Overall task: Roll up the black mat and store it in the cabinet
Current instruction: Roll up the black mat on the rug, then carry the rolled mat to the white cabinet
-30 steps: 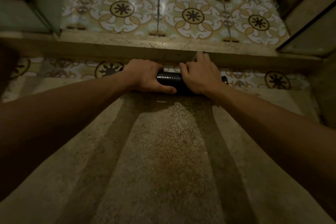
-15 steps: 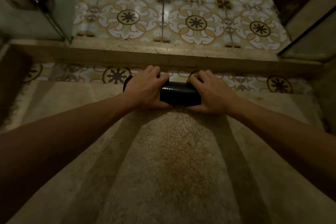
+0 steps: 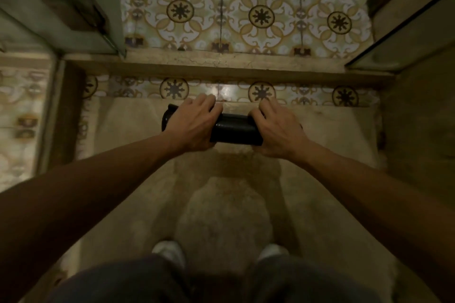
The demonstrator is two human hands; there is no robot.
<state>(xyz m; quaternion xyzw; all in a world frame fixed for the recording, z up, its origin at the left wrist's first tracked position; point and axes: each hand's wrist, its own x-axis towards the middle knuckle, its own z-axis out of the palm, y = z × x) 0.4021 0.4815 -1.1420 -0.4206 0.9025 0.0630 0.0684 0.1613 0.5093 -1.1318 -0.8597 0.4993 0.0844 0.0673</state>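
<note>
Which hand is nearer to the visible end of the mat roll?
Left. The left hand grips beside the mat roll's exposed end; the right hand covers the opposite end.

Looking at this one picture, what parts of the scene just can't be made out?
- Black mat, head view: its right end is covered by the right hand, much of its left part by the left hand.
- Shoes: blurred, partly hidden by the dark trousers.
- The cabinet: cannot be identified; the green panels are cut off by the edges.
</note>
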